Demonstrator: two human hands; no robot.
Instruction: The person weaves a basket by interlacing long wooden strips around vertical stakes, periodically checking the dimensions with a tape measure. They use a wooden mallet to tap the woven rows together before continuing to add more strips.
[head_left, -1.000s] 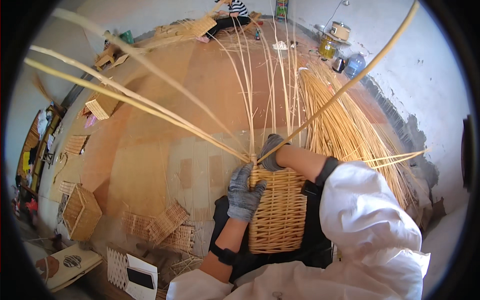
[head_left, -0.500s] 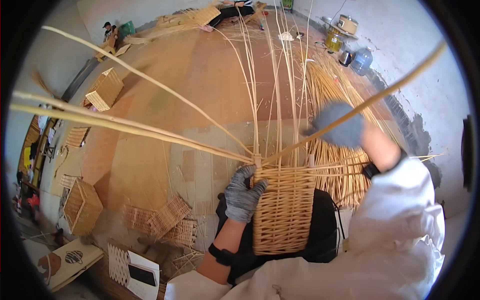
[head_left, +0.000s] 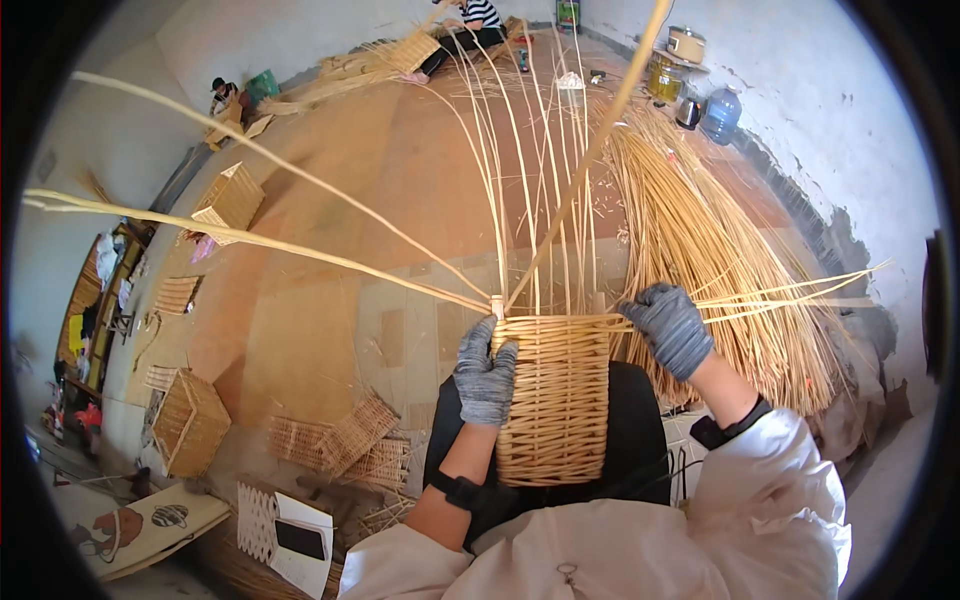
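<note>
Left grip (head_left: 485, 382) on wickerwork (head_left: 553, 405)

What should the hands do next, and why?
Maybe the right hand should pull the strands snug along the top of the woven piece: their long ends stick out rightward, while the left hand holds the top left corner.

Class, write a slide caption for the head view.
Gloved left hand holds a woven wicker piece; gloved right hand grips rods at its right.
</note>
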